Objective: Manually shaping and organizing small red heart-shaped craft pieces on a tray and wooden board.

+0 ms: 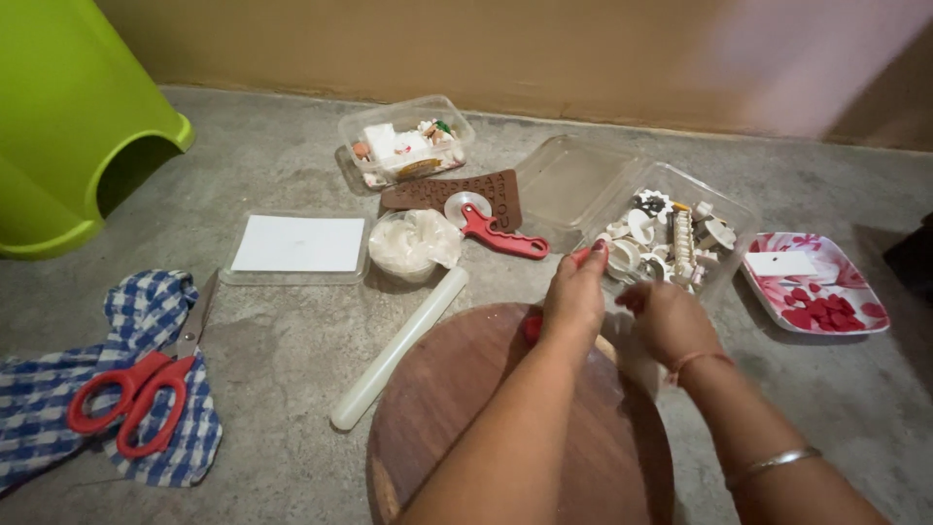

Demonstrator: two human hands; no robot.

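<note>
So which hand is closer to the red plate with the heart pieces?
The right hand. It is just left of the red plate, beside the clear box of cutters. The left hand is further left, above the round wooden board.

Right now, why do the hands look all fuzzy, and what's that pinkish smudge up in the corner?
In the head view, the right hand is smeared by motion blur and the left hand is slightly soft; the red scissors look sharp. The pale pink smudge is too out of focus to identify. Lighting is dim and even, with soft shadows.
</note>
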